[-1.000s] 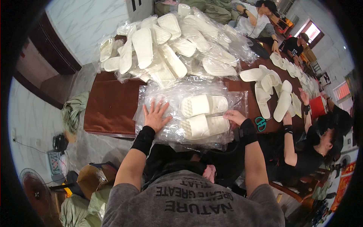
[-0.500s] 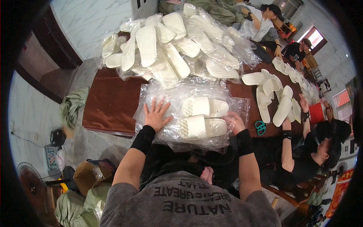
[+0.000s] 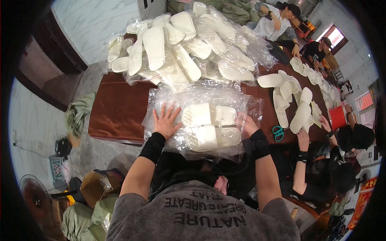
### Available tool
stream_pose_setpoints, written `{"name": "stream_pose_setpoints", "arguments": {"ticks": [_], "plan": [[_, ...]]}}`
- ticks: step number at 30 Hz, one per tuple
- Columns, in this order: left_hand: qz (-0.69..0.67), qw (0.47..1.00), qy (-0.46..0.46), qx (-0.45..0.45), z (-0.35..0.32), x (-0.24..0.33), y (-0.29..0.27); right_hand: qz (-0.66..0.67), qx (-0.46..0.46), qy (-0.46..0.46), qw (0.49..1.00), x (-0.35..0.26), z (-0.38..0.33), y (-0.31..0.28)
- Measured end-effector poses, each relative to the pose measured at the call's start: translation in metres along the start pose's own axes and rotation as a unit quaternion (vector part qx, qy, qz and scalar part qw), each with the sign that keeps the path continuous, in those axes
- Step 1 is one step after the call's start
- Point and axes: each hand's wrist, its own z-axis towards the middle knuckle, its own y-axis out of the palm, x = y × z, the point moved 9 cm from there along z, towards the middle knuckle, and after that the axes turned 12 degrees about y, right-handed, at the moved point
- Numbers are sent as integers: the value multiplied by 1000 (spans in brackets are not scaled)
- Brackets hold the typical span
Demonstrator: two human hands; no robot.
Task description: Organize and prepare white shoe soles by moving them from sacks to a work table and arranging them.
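At bench [image 3: 116, 112] front edge: left hand [image 3: 165, 122] flat, fingers spread, pressing clear bags [image 3: 201, 96]. Right hand [image 3: 246, 125] at 3 o'clock of white slippers [image 3: 209, 126], under film, grip unclear. Slippers lie bagged between both hands. Bagged slipper pile [image 3: 185, 48] at 12; green scissors [image 3: 277, 132] at 3.

1. Both forearms reach forward from the lower edge, roughly parallel, each wrist wrapped in a black band.
2. The left hand [image 3: 165, 120] lies flat, palm down, fingers spread wide and pointing away from the body.
3. The right hand [image 3: 246, 124] rests lower and is partly hidden, its fingers angled inward.
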Motion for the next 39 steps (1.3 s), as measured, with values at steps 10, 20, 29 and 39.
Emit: {"name": "stream_pose_setpoints", "arguments": {"ticks": [10, 20, 29, 39], "plan": [[16, 999, 1, -37, 5, 4, 3, -302, 241, -85, 919, 15, 3, 20], [-41, 998, 25, -46, 2, -16, 33, -304, 266, -59, 913, 19, 31, 58], [-380, 903, -1, 198, 1, -30, -54, -330, 317, -100, 883, -1, 21, 78], [-38, 995, -68, 66, 1, -9, -5, -464, 350, -33, 813, -48, -5, 8]]}}
